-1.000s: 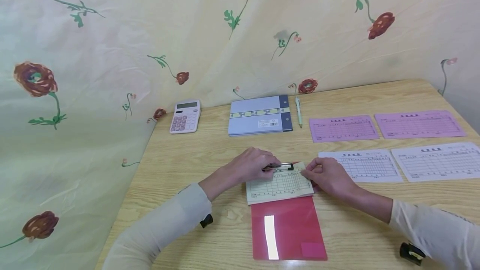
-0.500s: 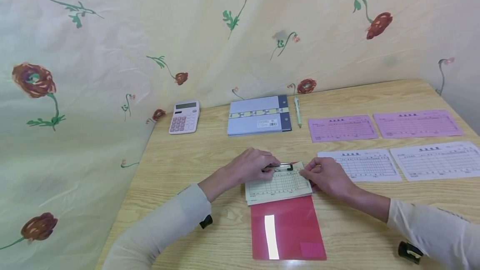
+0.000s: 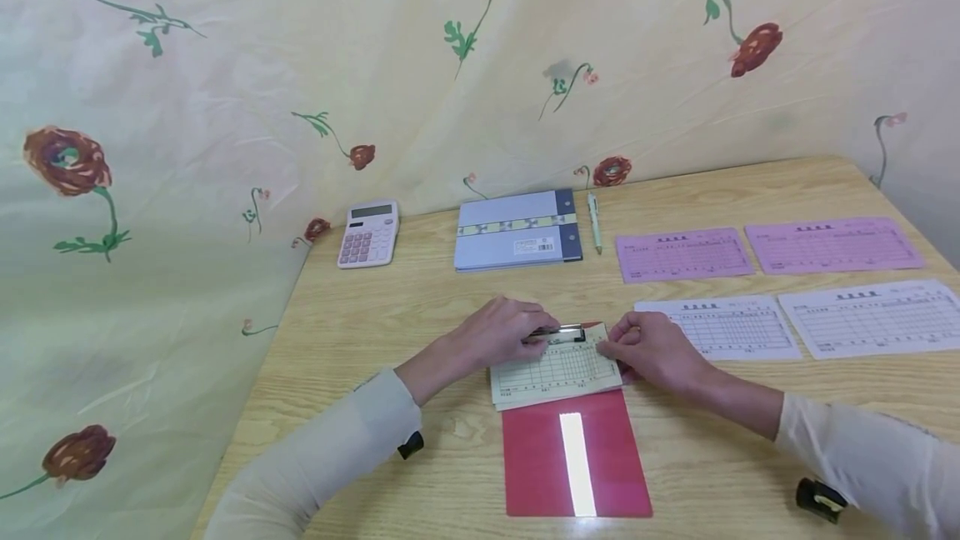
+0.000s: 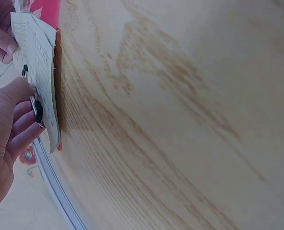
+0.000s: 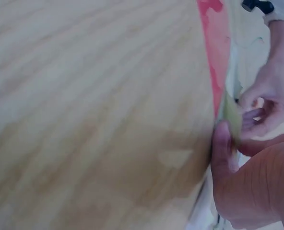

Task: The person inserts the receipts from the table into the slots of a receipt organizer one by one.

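A red clipboard (image 3: 543,469) lies on the table in front of me, a bright reflection across its lower half. Pale printed form slips (image 3: 558,369) cover its upper part, slightly askew, with the metal clip (image 3: 573,333) over their top edge. My left hand (image 3: 504,332) pinches this clip; in the left wrist view the thumb is on one side and fingers on the other. With thumb and fingers, my right hand (image 3: 658,350) pinches the slips at their upper right edge. In the right wrist view a yellowish slip corner (image 5: 232,117) bends up beside the right thumb.
A pink calculator (image 3: 369,233), a blue binder (image 3: 517,232) and a pale green pen (image 3: 595,223) are along the back. To the right lie two pink forms (image 3: 684,255) and two white forms (image 3: 873,319). A flower-patterned cloth (image 3: 420,65) rises behind the table.
Both hands keep nearly the same place and grip. The bright reflection on the red clipboard has shifted to the right, and the pink patch at its lower right corner no longer shows.
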Motion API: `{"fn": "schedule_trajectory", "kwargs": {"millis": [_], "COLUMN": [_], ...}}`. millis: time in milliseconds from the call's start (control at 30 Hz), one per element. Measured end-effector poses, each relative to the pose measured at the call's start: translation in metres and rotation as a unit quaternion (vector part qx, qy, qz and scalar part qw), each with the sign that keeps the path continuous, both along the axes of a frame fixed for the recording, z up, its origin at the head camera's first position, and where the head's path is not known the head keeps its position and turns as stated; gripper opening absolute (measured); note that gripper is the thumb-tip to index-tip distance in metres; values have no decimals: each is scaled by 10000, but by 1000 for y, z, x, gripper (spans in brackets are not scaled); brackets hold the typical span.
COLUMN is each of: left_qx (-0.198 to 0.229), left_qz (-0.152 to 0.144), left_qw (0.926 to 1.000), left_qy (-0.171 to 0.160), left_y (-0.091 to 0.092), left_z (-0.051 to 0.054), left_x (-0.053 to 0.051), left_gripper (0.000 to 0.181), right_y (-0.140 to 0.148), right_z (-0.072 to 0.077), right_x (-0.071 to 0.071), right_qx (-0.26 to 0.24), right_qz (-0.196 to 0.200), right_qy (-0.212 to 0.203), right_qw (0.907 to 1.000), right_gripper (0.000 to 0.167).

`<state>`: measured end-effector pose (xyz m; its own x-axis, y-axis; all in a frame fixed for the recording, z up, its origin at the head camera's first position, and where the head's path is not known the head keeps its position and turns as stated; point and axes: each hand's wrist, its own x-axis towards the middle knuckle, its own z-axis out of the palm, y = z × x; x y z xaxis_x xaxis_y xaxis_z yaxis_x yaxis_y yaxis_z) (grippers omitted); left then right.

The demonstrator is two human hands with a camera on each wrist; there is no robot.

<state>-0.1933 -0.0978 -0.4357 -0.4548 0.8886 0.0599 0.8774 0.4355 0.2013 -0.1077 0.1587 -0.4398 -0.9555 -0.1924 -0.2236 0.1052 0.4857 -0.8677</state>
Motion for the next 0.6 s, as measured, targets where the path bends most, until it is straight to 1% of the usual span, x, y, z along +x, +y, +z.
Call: {"fn": "schedule_trajectory", "kwargs": {"millis": [67,133,200,300,367,433,533,600], "left_qx": [-12,-66,-136,-236,-251,-262,-234,-233], "left_qz": [14,45,83,136,135,128,98,97], "left_qw": [10000,10000,9999,9996,9996,9996,9997,9997], "left_qy": [8,29,44,56,44,52,58,72], "left_y": [-1,-1,0,1,1,1,0,0], "left_z": [0,1,2,3,4,4,3,3], "left_x": [0,0,0,1,1,1,1,0], "left_gripper": [28,28,29,29,29,29,29,29], "right_y": [1,3,4,4,5,4,3,4], "right_z": [4,7,9,10,8,6,3,1], "right_x": [-1,-4,-7,-12,-14,-17,-20,-22], "right_qx": [-38,73,350,829,1022,1132,1242,1286], "right_qz": [68,134,211,422,564,702,873,982], "right_qy": [-60,46,274,770,1044,1285,1547,1650], "right_qw": [10000,9999,9988,9927,9877,9827,9762,9729], "right_gripper": [32,39,46,52,50,45,40,38]}}
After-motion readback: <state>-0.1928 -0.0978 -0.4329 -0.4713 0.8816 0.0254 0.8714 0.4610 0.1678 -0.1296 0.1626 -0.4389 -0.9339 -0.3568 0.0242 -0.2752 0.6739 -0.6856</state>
